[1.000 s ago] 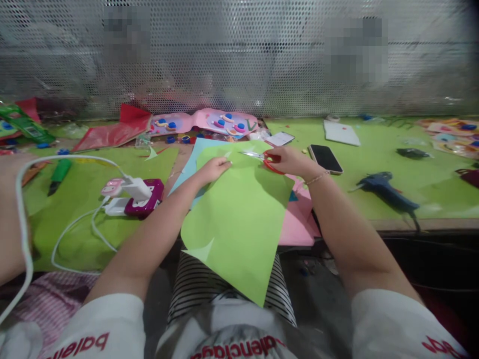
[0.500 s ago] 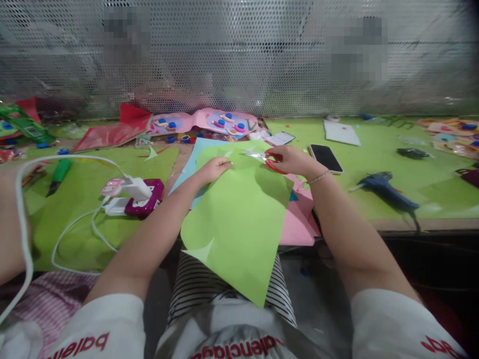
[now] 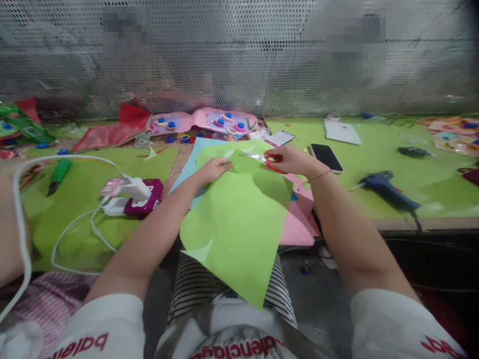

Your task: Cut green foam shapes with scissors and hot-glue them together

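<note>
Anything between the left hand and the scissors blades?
Nothing separate: in the head view, only the surface of the green sheet shows between the left hand and the blades of the scissors.

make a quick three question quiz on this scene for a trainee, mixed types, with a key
1. Which hand holds the red-handled scissors?
2. True or false: the dark blue glue gun lies to the right of the black-screened phone in the picture.
3. Fill the gap: the left hand touches a light ____ sheet.

Key: 1. the right hand; 2. true; 3. green.
</note>
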Motion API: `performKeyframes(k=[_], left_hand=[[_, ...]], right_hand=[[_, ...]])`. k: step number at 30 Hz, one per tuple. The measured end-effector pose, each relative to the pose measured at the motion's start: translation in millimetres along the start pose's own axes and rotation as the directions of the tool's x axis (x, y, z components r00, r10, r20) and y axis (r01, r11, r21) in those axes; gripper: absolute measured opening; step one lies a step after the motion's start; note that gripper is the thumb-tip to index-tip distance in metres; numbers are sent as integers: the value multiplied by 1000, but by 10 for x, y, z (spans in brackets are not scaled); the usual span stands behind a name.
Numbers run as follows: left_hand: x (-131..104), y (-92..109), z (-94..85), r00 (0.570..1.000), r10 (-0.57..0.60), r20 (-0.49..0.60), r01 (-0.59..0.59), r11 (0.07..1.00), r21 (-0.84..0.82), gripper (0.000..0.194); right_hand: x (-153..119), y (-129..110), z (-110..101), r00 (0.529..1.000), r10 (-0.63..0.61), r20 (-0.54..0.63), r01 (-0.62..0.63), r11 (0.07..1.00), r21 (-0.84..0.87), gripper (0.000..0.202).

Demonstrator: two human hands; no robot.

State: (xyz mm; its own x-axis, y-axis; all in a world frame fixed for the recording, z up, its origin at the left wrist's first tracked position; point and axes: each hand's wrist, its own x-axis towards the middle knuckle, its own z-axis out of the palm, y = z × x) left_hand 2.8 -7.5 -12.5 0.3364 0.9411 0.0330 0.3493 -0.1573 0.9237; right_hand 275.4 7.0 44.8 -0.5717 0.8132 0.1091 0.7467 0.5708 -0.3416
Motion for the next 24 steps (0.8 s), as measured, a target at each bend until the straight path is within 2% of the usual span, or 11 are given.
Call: performKeyframes(k=[12, 24], left_hand=[[-5, 3, 17, 999, -10, 34, 14, 994, -107, 34], [-7, 1, -2, 1000, -4, 0, 4, 1000, 12, 27]], right_hand=[[2, 54, -21, 1000, -5, 27, 6, 1000, -19, 31], [9, 89, -15, 998, 45, 53, -46, 999, 21, 32]])
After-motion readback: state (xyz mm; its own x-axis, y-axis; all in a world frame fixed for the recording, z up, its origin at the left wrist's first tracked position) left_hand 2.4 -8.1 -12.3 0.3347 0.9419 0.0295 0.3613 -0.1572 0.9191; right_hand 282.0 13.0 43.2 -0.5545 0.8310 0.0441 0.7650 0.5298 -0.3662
